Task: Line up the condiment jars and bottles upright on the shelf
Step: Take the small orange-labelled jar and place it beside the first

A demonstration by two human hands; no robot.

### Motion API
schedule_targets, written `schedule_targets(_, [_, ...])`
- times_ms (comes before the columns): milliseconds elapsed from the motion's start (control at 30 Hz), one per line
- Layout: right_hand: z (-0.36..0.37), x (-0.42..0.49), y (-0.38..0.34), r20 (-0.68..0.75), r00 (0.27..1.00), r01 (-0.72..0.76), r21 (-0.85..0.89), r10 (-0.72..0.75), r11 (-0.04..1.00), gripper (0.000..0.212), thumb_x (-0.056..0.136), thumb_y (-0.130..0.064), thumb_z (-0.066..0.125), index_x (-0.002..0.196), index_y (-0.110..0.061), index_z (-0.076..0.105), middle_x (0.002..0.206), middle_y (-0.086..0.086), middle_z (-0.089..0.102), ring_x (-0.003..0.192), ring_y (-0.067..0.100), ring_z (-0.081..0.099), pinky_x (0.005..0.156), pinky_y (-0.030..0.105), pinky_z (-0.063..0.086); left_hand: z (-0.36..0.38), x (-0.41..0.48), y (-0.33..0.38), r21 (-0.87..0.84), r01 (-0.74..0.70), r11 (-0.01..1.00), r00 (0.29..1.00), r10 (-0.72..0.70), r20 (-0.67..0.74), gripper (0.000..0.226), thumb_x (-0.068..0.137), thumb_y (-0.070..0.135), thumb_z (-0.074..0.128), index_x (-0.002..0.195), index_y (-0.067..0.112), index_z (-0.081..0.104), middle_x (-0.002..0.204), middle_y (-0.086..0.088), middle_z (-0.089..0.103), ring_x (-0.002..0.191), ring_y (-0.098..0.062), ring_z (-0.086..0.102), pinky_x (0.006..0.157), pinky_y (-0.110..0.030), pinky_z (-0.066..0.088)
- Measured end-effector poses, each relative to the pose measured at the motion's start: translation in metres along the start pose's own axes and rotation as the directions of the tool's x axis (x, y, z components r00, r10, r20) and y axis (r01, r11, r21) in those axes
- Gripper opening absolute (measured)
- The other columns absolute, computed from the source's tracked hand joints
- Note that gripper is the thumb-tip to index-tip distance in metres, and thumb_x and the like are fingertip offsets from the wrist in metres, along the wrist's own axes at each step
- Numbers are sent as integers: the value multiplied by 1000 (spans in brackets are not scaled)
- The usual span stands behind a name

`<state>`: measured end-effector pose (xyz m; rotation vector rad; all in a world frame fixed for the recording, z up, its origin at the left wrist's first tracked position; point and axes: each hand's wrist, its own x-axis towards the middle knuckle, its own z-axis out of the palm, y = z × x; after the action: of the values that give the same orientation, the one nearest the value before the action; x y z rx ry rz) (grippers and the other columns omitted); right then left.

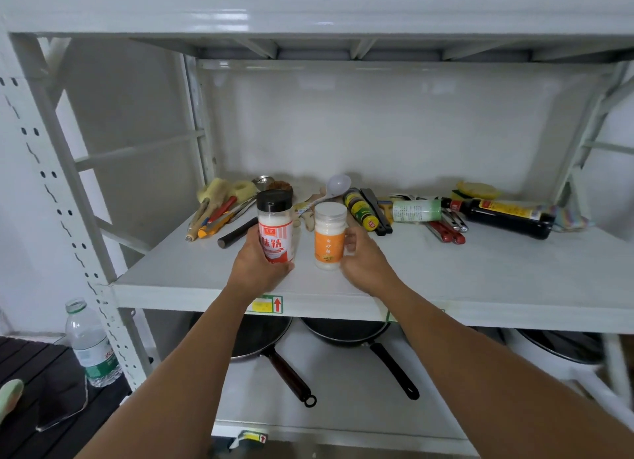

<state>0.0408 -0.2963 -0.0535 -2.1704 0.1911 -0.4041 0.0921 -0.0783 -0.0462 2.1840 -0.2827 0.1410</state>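
Observation:
My left hand (258,265) grips a black-capped jar with a red and white label (275,226), upright just above the white shelf (446,273). Right beside it stands a white-capped jar with an orange label (329,239), and my right hand (364,259) is wrapped around its right side. Further back, three containers lie on their sides: a small green and yellow labelled bottle (361,208), a white and green jar (415,211) and a dark soy sauce bottle (504,215).
Brushes, a peeler and utensils (219,208) pile up at the back left, a white ladle (338,185) in the middle, red-handled tools (446,232) and a yellow sponge (477,190) at the right. Pans (346,331) sit below. A water bottle (91,343) stands left of the rack.

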Motion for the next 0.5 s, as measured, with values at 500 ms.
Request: schedule_targets(500, [-48,115,7,-245,968,-164,-474,50,865,41,94,-31,61,125,-9,48,121,14,64,117,39,60,97,52,46,11,5,-6,-49,-77,996,993,73,-89,104,75,33,91,155,29,24,146,1,54,132,-25,56,104,-40,49])
